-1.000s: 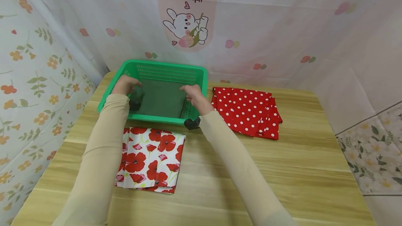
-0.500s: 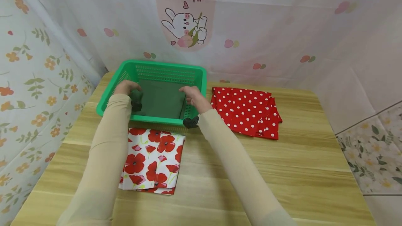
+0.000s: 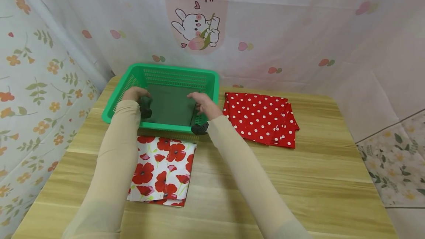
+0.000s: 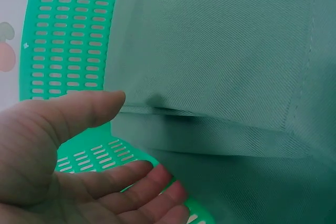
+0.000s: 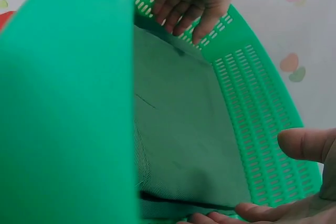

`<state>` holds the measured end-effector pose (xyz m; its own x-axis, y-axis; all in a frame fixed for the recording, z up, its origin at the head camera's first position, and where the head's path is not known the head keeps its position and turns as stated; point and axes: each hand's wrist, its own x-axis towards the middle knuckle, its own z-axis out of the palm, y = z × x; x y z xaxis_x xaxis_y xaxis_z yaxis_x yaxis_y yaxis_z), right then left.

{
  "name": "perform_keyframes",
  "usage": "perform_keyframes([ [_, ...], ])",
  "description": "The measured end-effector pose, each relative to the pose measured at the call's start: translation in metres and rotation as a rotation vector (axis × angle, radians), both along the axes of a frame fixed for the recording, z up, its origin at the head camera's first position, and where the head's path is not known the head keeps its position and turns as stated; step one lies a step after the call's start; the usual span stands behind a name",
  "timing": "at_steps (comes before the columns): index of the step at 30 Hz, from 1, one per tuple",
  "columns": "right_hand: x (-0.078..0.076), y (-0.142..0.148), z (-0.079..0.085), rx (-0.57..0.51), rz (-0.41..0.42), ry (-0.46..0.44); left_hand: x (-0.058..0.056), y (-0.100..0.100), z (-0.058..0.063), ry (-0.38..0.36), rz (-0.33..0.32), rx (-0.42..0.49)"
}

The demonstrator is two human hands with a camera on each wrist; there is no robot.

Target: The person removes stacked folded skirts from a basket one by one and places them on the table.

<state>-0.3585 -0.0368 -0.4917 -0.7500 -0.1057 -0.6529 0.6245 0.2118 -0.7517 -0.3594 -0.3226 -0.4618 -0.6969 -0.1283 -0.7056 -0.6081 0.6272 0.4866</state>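
Observation:
A folded dark green cloth [image 3: 170, 104] lies flat inside a green plastic basket [image 3: 180, 70]. At the basket's left end is my left hand [image 3: 133, 93]; the left wrist view shows its thumb and extended fingers apart, by the folded edge of the cloth [image 4: 220, 51], with nothing gripped. My right hand [image 3: 205, 103] reaches in over the right end. In the right wrist view its thumb stands away from the fingers, which lie along the cloth's near edge [image 5: 184, 119]. Their tips are partly cut off by the frame.
A folded white cloth with red poppies [image 3: 161, 172] lies on the wooden table [image 3: 299, 180] in front of the basket. To the right is a folded red cloth with white dots [image 3: 262, 117]. A printed curtain [image 3: 275, 40] hangs right behind the basket.
My left hand has shifted slightly right and down, and my right hand a little to the left. The green cloth and basket stay in place.

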Motion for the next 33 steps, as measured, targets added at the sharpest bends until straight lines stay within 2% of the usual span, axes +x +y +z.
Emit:
perform_keyframes([
  [3,0.010,0.003,0.014,-0.014,-0.005,-0.020,0.031,0.023,0.036,0.014,-0.020,0.011],
  [4,0.018,0.003,0.024,-0.015,-0.011,-0.028,0.041,0.032,0.049,0.009,-0.006,0.016],
  [5,0.026,0.004,0.037,-0.024,-0.014,-0.043,0.047,0.036,0.057,0.005,-0.013,0.028],
  [7,0.044,0.006,0.062,-0.039,-0.023,-0.061,0.056,0.041,0.066,0.001,-0.028,0.052],
  [10,0.066,0.008,0.088,-0.032,-0.027,-0.076,0.059,0.042,0.066,-0.023,0.034,0.129],
  [13,0.074,0.013,0.097,-0.033,-0.014,-0.073,0.054,0.039,0.058,-0.034,0.035,0.148],
  [14,0.075,0.014,0.098,-0.030,-0.009,-0.074,0.049,0.035,0.050,-0.041,0.032,0.148],
  [16,0.076,0.015,0.097,-0.039,-0.003,-0.079,0.031,0.020,0.027,-0.048,-0.015,0.124],
  [20,0.075,0.015,0.094,-0.051,0.004,-0.093,-0.014,-0.019,-0.038,-0.072,-0.018,0.144],
  [21,0.075,0.015,0.094,-0.053,0.007,-0.097,-0.018,-0.023,-0.043,-0.085,-0.013,0.155],
  [22,0.075,0.014,0.093,-0.051,0.022,-0.098,-0.017,-0.022,-0.041,-0.091,-0.011,0.163],
  [23,0.075,0.013,0.093,-0.047,0.038,-0.096,-0.012,-0.018,-0.035,-0.087,-0.021,0.156],
  [24,0.075,0.013,0.093,-0.042,0.059,-0.091,-0.003,-0.009,-0.022,-0.092,-0.031,0.149],
  [27,0.076,0.010,0.094,-0.022,0.123,-0.064,0.036,0.023,0.031,-0.090,-0.051,0.152],
  [29,0.077,0.008,0.094,0.000,0.156,-0.044,0.053,0.039,0.057,-0.094,-0.061,0.156],
  [31,0.077,0.007,0.095,0.024,0.173,-0.031,0.065,0.048,0.074,-0.110,-0.041,0.187],
  [33,0.076,0.006,0.096,0.046,0.186,-0.021,0.068,0.052,0.082,-0.124,-0.016,0.195],
])
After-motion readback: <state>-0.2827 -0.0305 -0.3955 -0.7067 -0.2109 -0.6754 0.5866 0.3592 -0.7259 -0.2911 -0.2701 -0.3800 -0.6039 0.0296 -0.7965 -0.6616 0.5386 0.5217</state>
